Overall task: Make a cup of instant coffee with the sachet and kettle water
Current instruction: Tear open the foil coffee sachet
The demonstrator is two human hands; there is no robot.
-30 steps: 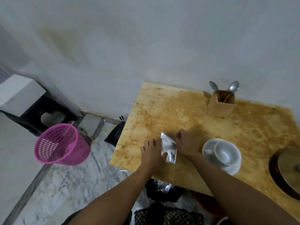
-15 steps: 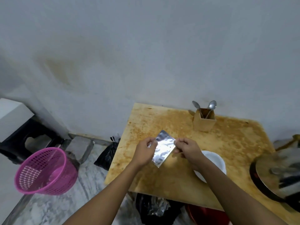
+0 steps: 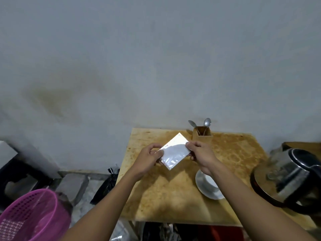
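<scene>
Holding sachet in air above stained surface: left hand grip clamped on its left edge, right hand on right edge. Cup below right wrist; kettle far right.

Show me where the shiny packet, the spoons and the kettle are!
sachet (image 3: 174,154), head view, middle of its silver face.
spoons (image 3: 207,122), head view, bowl of the right spoon.
kettle (image 3: 293,173), head view, its steel body.
</scene>
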